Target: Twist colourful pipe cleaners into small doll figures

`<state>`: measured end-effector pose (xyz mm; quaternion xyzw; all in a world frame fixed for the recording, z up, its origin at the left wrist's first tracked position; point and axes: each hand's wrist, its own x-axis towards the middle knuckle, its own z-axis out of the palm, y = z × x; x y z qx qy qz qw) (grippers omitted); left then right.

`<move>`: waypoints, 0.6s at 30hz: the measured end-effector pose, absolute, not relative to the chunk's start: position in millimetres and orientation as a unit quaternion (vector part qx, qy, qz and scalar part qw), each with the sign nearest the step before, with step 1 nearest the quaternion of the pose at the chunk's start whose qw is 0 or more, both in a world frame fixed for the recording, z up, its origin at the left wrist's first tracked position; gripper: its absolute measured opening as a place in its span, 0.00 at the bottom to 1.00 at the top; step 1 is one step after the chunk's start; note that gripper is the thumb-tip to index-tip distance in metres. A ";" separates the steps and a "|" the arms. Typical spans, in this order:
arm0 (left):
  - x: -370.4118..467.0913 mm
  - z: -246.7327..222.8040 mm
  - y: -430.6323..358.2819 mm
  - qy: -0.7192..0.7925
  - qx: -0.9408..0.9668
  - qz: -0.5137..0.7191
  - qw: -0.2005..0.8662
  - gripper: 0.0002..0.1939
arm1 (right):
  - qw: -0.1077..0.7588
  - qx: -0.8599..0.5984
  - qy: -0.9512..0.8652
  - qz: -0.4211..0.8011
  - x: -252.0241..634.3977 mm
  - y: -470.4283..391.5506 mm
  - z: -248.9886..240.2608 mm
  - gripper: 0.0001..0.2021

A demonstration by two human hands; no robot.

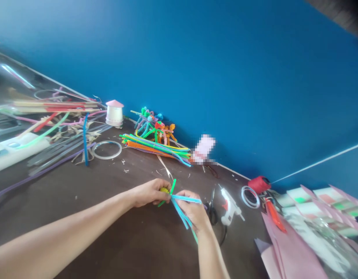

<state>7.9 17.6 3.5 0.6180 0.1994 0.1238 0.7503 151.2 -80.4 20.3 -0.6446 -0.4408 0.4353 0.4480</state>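
Note:
Above the middle of the dark table, my left hand [154,192] is closed in a pinch around a small yellow and green piece of bent pipe cleaner [164,190]. Close beside it, my right hand [193,209] has its fingers closed on light blue pipe cleaners [181,213] that meet the green one between both hands. One green end sticks up there, and the blue ends splay right and down over my right hand. Fingertips of both hands nearly touch. How the pieces are joined is hidden by the fingers.
Behind my hands lies a bundle of coloured pipe cleaners [155,149], with several small pipe-cleaner figures [155,126] beyond. A white glue gun [231,207] and dark-handled scissors [213,211] lie to the right, near a red spool [258,185] and pink sheets [295,248]. A white cup [114,114] stands left.

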 end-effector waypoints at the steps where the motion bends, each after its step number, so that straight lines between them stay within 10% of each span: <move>1: 7.7 4.2 17.4 0.197 0.622 0.120 0.748 0.08 | 0.451 -0.641 -0.428 0.451 150.3 -80.4 19.8 0.10; 18: 10.4 5.6 14.9 0.272 0.656 0.158 0.686 0.08 | 0.456 -0.673 -0.443 0.378 145.4 -80.8 15.9 0.11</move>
